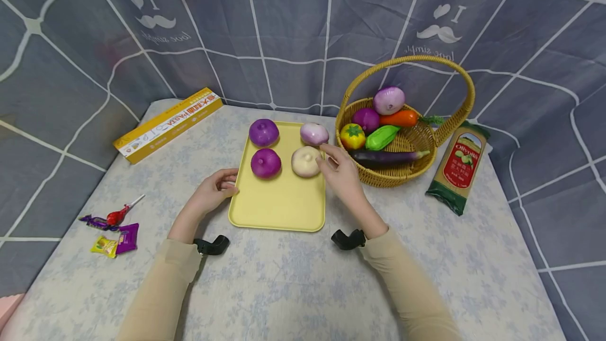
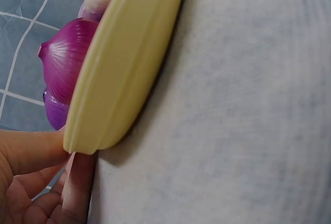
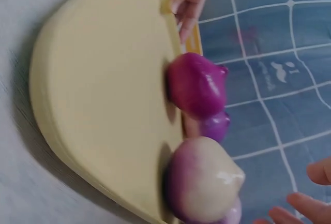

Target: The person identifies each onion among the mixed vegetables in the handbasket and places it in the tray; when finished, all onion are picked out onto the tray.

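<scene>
A yellow tray [image 1: 279, 204] lies on the table with toy onions on it. Two are deep purple: the rear purple onion [image 1: 263, 132] and the nearer purple onion [image 1: 266, 163]. On the tray's right half sit a cream-and-purple onion [image 1: 305, 162] and, behind it, a pale purple onion [image 1: 314, 134]. My left hand [image 1: 214, 189] pinches the tray's left rim, thumb on the edge and fingers beside it. Over the tray's right edge, my right hand [image 1: 342, 172] is beside the cream onion, its fingers apart and holding nothing in the right wrist view.
A wicker basket [image 1: 393, 175] of toy vegetables with a tall handle stands right of the tray. Beyond it lies an olive-labelled packet [image 1: 459, 167]. A pasta box [image 1: 168, 125] rests at the back left, and wrapped sweets [image 1: 127, 238] with a lollipop [image 1: 116, 218] lie at left.
</scene>
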